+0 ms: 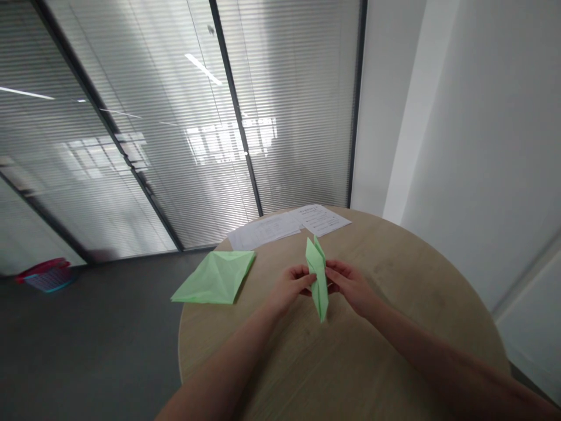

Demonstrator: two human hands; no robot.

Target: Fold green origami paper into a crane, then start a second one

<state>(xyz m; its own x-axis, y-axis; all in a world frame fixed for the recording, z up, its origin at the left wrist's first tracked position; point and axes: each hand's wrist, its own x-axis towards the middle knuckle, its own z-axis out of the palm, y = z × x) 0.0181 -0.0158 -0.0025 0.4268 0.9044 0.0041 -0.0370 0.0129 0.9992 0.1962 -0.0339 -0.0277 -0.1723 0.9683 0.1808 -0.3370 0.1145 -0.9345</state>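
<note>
A narrow folded piece of light green paper (318,280) stands upright above the middle of the table, its top end split into two points. My left hand (293,285) pinches it from the left, thumb on the near face. From the right, my right hand (347,282) grips its other edge, with the fingers partly hidden behind the paper. To the left lies a larger sheet of light green paper (219,276), creased, with its left corner reaching past the table edge.
Round wooden table (421,292). White printed sheets (267,229) lie at its far edge, in front of glass panels with blinds (302,146). A white wall (491,146) rises at the right. On the floor at far left sits a pink and blue basket (49,278).
</note>
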